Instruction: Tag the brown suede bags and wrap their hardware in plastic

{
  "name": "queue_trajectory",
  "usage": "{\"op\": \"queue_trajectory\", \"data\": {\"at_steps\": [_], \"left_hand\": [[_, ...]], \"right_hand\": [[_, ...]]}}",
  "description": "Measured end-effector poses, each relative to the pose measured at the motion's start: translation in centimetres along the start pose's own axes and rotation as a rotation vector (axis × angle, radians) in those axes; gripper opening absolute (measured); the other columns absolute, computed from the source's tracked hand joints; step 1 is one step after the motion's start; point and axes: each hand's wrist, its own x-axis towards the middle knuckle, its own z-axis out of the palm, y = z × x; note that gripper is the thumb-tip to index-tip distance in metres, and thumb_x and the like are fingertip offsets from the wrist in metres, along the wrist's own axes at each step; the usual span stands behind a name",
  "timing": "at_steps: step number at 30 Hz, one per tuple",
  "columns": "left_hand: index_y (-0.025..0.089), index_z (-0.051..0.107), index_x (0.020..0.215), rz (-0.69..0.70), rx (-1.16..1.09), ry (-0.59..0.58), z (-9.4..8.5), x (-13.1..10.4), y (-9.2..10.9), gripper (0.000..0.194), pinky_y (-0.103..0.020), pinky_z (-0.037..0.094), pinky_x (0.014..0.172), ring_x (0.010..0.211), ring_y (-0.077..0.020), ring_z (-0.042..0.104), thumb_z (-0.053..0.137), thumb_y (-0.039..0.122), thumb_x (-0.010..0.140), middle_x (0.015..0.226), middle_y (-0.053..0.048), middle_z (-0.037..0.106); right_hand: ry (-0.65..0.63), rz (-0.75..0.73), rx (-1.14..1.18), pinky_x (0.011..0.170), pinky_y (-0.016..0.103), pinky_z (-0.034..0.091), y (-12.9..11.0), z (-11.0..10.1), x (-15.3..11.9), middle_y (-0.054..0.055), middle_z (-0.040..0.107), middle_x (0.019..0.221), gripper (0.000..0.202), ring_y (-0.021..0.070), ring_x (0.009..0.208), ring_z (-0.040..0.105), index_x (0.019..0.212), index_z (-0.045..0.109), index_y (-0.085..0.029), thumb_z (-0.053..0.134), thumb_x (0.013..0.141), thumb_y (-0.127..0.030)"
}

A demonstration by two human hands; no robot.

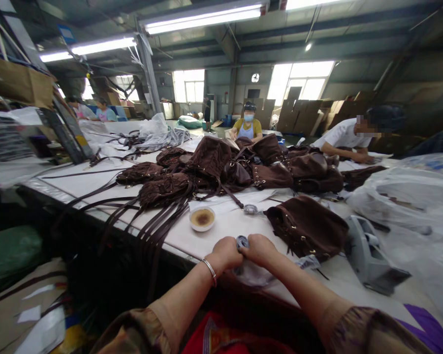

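Note:
At the table's front edge, my left hand (227, 253), with a silvery bangle at the wrist, is closed on a small rolled grey strip (242, 241). My right hand (260, 250) grips the same roll from the other side, so the two fists nearly meet. Crumpled clear plastic (256, 275) hangs beneath them. A similar grey coil (250, 209) lies just beyond on the white tabletop. To the left of it stands a white bowl (202, 218) with yellowish-brown contents. A dark brown drawstring bag (308, 226) rests right of my hands. Most of the roll is hidden by my fingers.
Brown bags (210, 162) are heaped across the table, and their long straps (162, 226) hang over the front edge. A grey tape dispenser (372, 255) and clear plastic sheeting (409, 206) occupy the right side. Co-workers sit at the far side and at the right.

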Motion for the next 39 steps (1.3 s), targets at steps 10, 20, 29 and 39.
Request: {"op": "queue_trajectory", "data": {"at_steps": [10,20,29,39], "left_hand": [[0.018,0.073,0.09,0.031,-0.042,-0.024,-0.5,-0.1,0.1,0.051,-0.026,0.046,0.057,0.075,-0.0238,0.069,0.061,0.063,0.07,0.085,-0.011,0.075],[0.021,0.072,0.098,0.135,0.033,-0.068,-1.2,0.9,0.6,0.045,-0.029,0.05,0.064,0.081,-0.0272,0.07,0.064,0.055,0.07,0.09,-0.01,0.074],[0.023,0.075,0.097,0.269,0.071,-0.1,-1.3,1.6,-0.3,0.043,-0.03,0.05,0.071,0.083,-0.0252,0.068,0.069,0.057,0.072,0.092,-0.009,0.074],[0.015,0.074,0.096,0.024,0.017,0.041,0.5,-2.0,-1.6,0.03,-0.032,0.051,0.075,0.089,-0.0274,0.068,0.058,0.033,0.078,0.094,-0.015,0.074]], "right_hand": [[-0.154,-0.24,0.008,0.06,0.023,0.038,1.5,-1.9,0.1,0.007,0.075,0.081,0.019,0.0175,0.073,0.065,0.086,0.076,-0.017,0.057,0.083,-0.018],[-0.078,-0.31,-0.146,0.079,0.032,0.046,2.4,-2.6,1.8,0.011,0.068,0.112,0.041,0.0284,0.102,0.065,0.115,0.069,-0.024,0.071,0.074,-0.028],[-0.156,-0.275,-0.182,0.069,0.028,0.045,2.9,-2.7,3.5,0.009,0.073,0.094,0.028,0.0268,0.091,0.067,0.091,0.077,-0.019,0.079,0.067,-0.035],[-0.156,-0.123,-0.064,0.057,0.025,0.037,4.1,-1.2,1.9,0.005,0.072,0.076,0.033,0.0195,0.073,0.063,0.082,0.075,-0.019,0.078,0.069,-0.05]]}}
